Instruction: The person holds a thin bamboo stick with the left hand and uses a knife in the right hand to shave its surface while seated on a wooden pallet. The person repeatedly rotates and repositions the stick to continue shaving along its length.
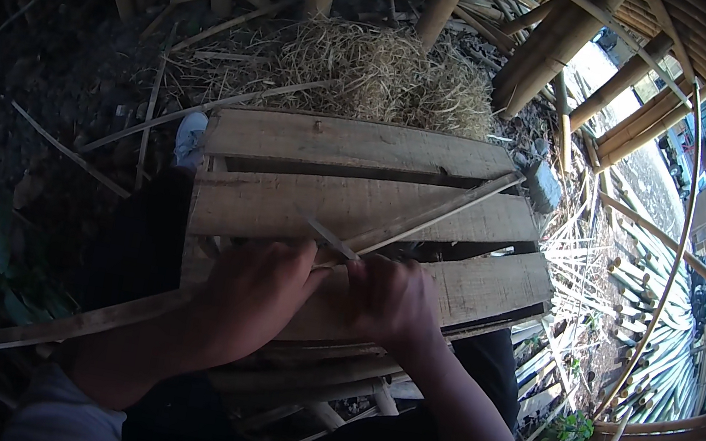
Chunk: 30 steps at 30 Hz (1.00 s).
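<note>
A long split bamboo strip (446, 214) lies slantwise across a slatted wooden bench (273, 198). Its far end reaches the upper right corner of the bench, and its near end passes under my left forearm to the lower left. My left hand (264, 279) is closed around the strip near the middle of the bench. Close beside it, my right hand (393, 300) is closed on a knife whose thin, pale blade (331, 237) points up and left across the strip. The knife's handle is hidden in my fingers.
Dry bamboo shavings (377, 75) are heaped beyond the bench. Bamboo posts (550, 48) stand behind. A grey block (543, 189) sits by the bench's right corner, and cut bamboo poles (653, 327) are piled at right. Loose strips lie on the ground at left.
</note>
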Each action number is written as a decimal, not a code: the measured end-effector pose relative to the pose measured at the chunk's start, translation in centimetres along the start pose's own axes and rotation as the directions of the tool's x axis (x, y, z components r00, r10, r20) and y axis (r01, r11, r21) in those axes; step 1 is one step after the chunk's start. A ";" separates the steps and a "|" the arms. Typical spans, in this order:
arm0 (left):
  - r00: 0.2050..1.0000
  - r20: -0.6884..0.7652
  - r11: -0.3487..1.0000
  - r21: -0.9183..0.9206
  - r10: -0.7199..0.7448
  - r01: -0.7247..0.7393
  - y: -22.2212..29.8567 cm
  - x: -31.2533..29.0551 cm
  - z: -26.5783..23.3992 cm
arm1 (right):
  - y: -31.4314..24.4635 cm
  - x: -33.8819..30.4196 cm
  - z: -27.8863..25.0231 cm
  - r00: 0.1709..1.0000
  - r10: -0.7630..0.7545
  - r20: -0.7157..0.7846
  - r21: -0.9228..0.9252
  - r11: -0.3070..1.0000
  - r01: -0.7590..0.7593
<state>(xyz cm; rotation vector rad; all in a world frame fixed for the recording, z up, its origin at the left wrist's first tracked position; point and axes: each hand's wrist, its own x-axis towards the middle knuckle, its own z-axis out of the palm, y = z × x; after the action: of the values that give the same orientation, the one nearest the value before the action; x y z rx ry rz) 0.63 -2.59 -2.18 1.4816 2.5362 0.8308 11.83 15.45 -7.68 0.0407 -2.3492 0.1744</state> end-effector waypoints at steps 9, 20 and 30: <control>1.000 0.008 1.000 -0.013 0.012 -0.012 -0.1 0.2 0.0 | -0.6 2.0 -1.9 0.949 0.212 0.234 0.113 0.963 -0.243; 0.996 0.064 0.997 -0.036 -0.065 0.068 0.8 0.2 -2.0 | 2.7 1.3 -2.0 0.985 0.155 0.075 -0.038 0.988 -0.153; 0.992 0.083 0.994 -0.041 -0.100 0.103 0.6 0.4 -2.1 | 1.2 0.8 -1.5 0.986 0.118 0.114 0.086 0.988 -0.128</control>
<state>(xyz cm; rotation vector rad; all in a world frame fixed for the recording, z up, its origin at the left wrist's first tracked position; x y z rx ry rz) 0.24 -2.91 -0.03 1.3323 2.4932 0.7923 12.21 16.82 -6.18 -0.0508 -2.4517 0.3506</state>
